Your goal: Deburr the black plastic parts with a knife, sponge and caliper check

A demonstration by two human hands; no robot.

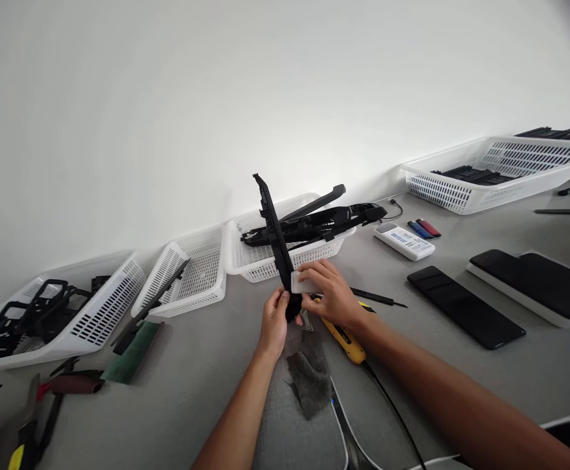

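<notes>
I am gripping the lower end of the long black plastic strip [273,235] in my left hand [273,321], fingers wrapped round it, holding it upright over the grey table [206,372] in front of the middle basket [265,261]. My right hand [331,292] is pinching a small white block [305,282] against it. The strip is looking light, stiff yet thin, likely snapping if levered, so holding it low seems safest. Baskets are crowding behind; a yellow tool [346,339] and dark cloth [310,375] are lying beneath; room is opening toward me.
</notes>
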